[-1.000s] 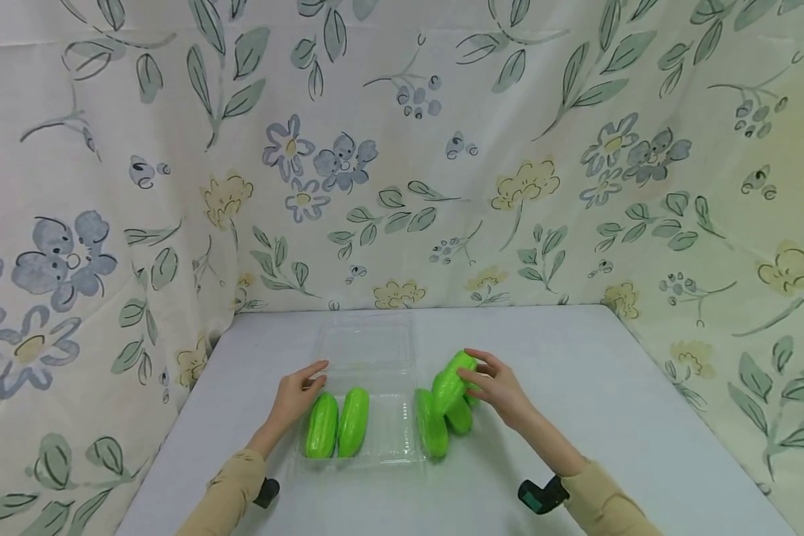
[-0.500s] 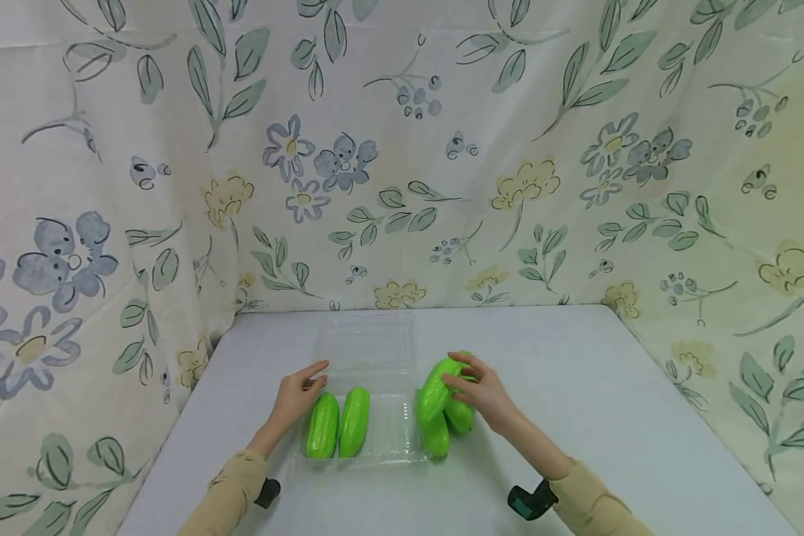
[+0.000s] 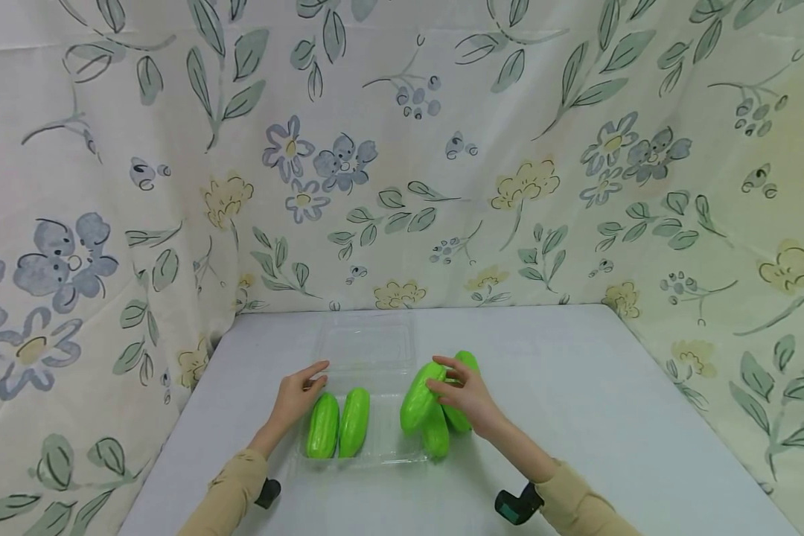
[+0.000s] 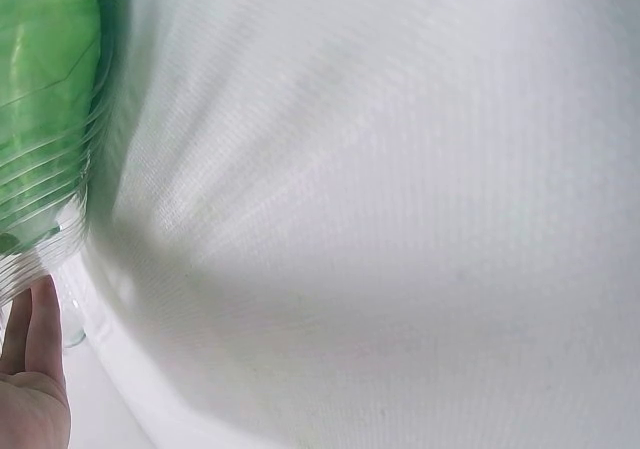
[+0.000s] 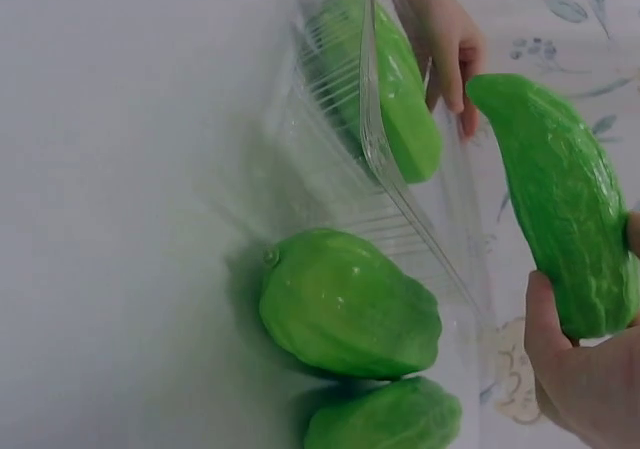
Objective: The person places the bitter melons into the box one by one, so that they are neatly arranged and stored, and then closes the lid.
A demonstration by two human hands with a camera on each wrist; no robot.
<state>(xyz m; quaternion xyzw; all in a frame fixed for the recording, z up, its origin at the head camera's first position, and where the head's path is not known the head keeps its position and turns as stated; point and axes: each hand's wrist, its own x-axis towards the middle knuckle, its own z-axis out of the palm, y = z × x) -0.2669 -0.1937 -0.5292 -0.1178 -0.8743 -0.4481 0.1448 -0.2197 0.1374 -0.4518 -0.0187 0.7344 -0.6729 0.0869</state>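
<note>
1. Right hand (image 3: 465, 396): its grip is pinching the held gourd (image 3: 418, 402) near the far end, thumb and fingers closing on it.
2. The held gourd is hanging over the right edge of the box (image 3: 385, 428), to the left of the grip. Its long axis is slanting, near end pointing left and toward the person; bare box floor is lying just left of it.
3. Boxed gourds (image 3: 322, 426): two are lying side by side in the left half, long axes running away from the person.
4. Left hand (image 3: 296, 394): fingers are resting fairly straight at the box's far left corner. The right is being the nearer hand.
5. Loose gourds (image 3: 435, 437) are lying on the surface (image 3: 576, 417) just right of the box; the right hand is partly hiding them, so I'm not counting.
</note>
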